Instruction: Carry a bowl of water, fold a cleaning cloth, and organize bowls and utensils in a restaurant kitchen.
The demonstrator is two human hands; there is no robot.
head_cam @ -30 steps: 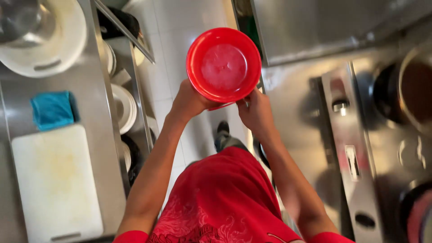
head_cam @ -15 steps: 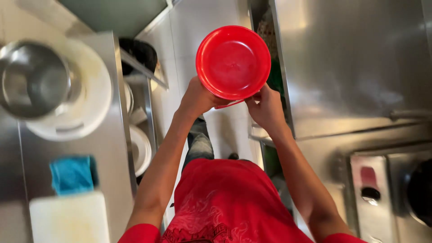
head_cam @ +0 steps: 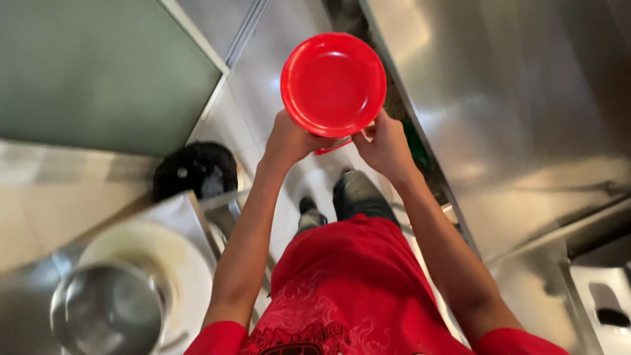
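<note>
Counter with white cutting board and blue cloth gone from view since earlier frame; metal pot now at bottom left, bowl carried on between steel surfaces.

Head view: both forearms stretched forward, elbows low. Left hand (head_cam: 290, 140) curled closed on near-left rim of red bowl (head_cam: 333, 84). Right hand (head_cam: 383, 146) closed on near-right rim, fingers pinching edge. Bowl held level, open side up, above tiled floor (head_cam: 263, 85). Steel counter (head_cam: 513, 118) edge just right of bowl; green panel (head_cam: 98, 72) well left. Metal pot (head_cam: 108, 309) on white tray (head_cam: 177, 256), near left elbow.
</note>
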